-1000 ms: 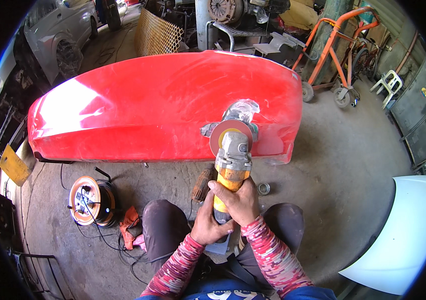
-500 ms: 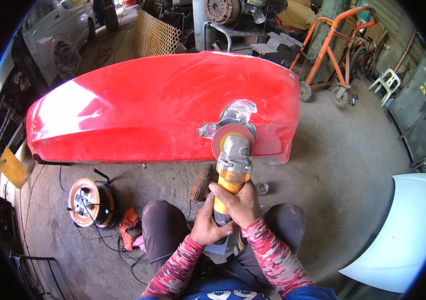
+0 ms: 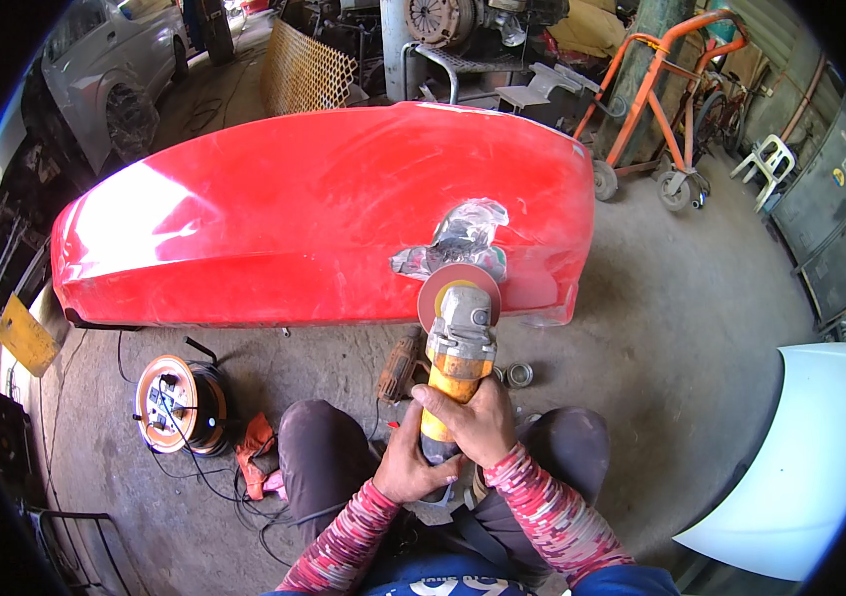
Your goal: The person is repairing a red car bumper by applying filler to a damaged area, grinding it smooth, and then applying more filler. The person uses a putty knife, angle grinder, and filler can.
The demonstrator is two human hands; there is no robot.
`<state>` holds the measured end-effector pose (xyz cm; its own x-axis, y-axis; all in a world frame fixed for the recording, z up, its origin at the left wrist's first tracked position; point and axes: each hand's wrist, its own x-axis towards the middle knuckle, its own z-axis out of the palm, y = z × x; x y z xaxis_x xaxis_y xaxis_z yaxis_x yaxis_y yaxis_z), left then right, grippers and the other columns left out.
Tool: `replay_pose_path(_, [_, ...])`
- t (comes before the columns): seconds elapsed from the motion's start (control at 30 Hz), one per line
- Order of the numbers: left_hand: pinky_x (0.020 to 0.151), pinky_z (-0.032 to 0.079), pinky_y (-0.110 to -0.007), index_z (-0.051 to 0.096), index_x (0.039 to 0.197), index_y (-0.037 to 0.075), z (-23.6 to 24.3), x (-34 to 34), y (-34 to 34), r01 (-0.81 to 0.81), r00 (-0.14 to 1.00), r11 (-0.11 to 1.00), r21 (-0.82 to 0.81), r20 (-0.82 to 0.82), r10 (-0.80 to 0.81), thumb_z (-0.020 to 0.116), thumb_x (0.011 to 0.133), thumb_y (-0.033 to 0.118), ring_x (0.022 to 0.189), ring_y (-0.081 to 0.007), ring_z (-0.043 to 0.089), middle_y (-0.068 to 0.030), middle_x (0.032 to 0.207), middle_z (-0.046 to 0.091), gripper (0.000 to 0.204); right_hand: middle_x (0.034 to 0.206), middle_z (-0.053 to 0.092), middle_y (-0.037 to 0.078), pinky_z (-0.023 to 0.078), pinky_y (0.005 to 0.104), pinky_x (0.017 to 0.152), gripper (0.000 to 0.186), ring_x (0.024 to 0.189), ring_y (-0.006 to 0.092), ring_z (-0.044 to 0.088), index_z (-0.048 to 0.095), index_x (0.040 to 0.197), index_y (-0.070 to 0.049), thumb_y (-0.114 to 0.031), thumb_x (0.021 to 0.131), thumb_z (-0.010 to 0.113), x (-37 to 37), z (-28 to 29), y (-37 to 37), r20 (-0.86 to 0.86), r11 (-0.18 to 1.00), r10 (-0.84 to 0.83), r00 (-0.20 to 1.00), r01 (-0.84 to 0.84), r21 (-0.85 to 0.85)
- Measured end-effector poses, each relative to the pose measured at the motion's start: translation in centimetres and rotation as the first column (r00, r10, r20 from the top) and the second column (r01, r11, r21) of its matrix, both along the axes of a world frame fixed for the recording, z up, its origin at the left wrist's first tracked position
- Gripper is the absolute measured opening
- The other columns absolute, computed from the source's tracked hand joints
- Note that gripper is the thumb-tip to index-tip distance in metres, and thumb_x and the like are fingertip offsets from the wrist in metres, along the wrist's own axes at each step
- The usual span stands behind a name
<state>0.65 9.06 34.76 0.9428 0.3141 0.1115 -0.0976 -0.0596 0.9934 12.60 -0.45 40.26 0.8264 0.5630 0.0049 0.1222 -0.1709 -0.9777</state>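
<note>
Both my hands grip a yellow and grey angle grinder (image 3: 460,343) with a reddish sanding disc (image 3: 440,287) at its far end. My left hand (image 3: 411,460) wraps round the dark rear of its body; my right hand (image 3: 480,419) holds it farther forward, thumb across the top. The disc overlaps the lower edge of a bare, silvery patch (image 3: 470,226) on a large red car panel (image 3: 294,209). Whether the disc touches the panel I cannot tell. Red-patterned sleeves cover my forearms.
On the floor stand an orange cable reel (image 3: 167,402), a brown power tool (image 3: 402,367) and a small round tin (image 3: 519,375). An orange trolley (image 3: 656,94) is at the far right. A white panel (image 3: 790,467) lies at the right, and a silver car (image 3: 110,65) stands far left.
The grinder has drawn slightly back toward me, so more of the bare patch shows above the disc. My hands have come back with it.
</note>
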Motion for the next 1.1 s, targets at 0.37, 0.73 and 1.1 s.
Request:
replay_pose_path(0.37, [0.108,0.051,-0.042,0.038,0.155,-0.001,0.6,-0.6,0.0,-0.024,0.999,1.0,0.006,-0.048,0.025,0.088,0.078,0.02,0.125,-0.0288,0.067,-0.0195,0.133,0.066,0.095,0.105,0.077,0.015,0.06,0.0422,0.084,0.052,0.094,0.0303,0.077,0.072,0.115,-0.002,-0.039,0.083,0.091,-0.3,0.5,0.1,-0.029,1.0,0.012,1.0,-0.011,0.028])
replay_pose_path(0.73, [0.121,0.037,-0.041,0.033,0.158,-0.004,3.3,-7.4,-0.3,-0.166,0.98,0.981,-0.103,-0.127,0.153,0.095,0.081,0.035,0.142,-0.0251,0.05,-0.0165,0.152,0.051,0.107,0.106,0.079,0.013,0.061,0.0386,0.086,0.055,0.095,0.0248,0.078,0.068,0.124,-0.004,-0.031,0.081,0.089,-4.0,0.2,3.0,-0.054,0.928,0.183,0.982,-0.155,0.339])
replay_pose_path(1.1, [0.104,0.053,-0.037,0.05,0.15,-0.001,3.9,-14.1,-0.1,-0.154,0.902,0.875,-0.46,-0.427,-0.066,0.101,0.074,0.036,0.12,-0.0182,0.063,-0.0073,0.135,0.066,0.099,0.109,0.079,0.016,0.062,0.0404,0.09,0.058,0.1,0.0297,0.079,0.068,0.127,-0.003,-0.033,0.081,0.089,-7.4,1.6,5.7,-0.192,0.878,0.406,0.893,-0.324,0.351])
